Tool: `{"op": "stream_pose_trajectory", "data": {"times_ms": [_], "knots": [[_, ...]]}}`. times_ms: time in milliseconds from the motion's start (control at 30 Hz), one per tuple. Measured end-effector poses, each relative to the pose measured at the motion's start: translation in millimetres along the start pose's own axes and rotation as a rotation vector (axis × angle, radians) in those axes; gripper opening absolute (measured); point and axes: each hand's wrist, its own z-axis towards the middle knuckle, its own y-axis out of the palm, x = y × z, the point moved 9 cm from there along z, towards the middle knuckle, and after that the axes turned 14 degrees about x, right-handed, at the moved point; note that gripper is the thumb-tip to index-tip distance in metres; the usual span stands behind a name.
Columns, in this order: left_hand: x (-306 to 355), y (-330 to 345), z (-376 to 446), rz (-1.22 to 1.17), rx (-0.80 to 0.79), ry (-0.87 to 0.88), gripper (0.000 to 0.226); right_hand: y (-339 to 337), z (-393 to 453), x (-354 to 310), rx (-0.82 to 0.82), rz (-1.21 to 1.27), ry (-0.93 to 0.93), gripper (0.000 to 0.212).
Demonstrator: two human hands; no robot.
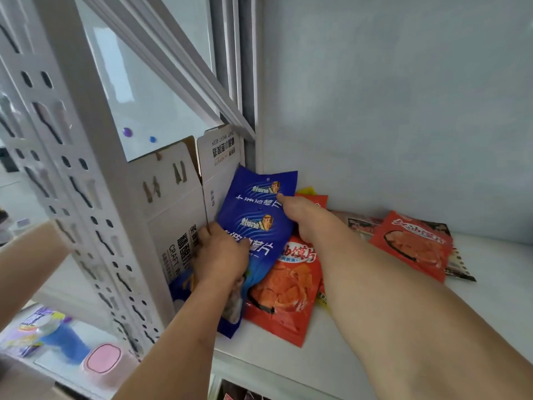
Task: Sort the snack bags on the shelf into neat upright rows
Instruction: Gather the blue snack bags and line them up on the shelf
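White shelf (360,327) in a wall corner: blue snack bags (256,215) are standing against a cardboard box (173,203), left hand (222,255) gripping them low, right hand (302,215) pinching the top, both arms reaching in. Orange bags (288,287) are lying flat just beside.

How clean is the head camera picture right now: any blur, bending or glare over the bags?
Head view: even, soft light, no glare on the blue bags; wide-angle lens bends the shelf post; the lower-left corner is smeared; left hand and right hand are fairly sharp, print on the orange bag readable.
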Motion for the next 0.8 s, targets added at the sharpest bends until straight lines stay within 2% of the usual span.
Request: {"op": "stream_pose_trajectory", "data": {"times_ms": [100, 200, 300, 433, 600, 800], "knots": [[-0.9, -2.6, 3.2, 0.015, -0.012, -0.031, 0.085, -1.1, 2.0, 6.2, -0.024, 0.037, 0.038, 0.027], [0.8, -6.2, 5.9, -0.009, -0.041, -0.065, 0.091, -5.2, 5.1, 6.4, -0.036, 0.105, 0.027, 0.024], [8.1, -10.8, 8.4, -0.096, -0.088, -0.099, 0.081, -18.6, 12.9, 4.8, -0.010, 0.199, 0.012, 0.023], [23.9, -17.0, 11.8, -0.175, -0.112, -0.127, 0.067, -42.7, 19.1, 3.8, 0.060, 0.296, 0.026, 0.031], [49.6, -16.3, 11.7, -0.234, -0.177, -0.068, 0.057, -61.5, 20.0, 8.1, 0.120, 0.433, 0.027, 0.034], [68.4, -14.7, 6.4, -0.338, -0.309, -0.104, 0.048, -89.6, 26.5, 14.6, 0.239, 0.598, 0.028, 0.031]]}}
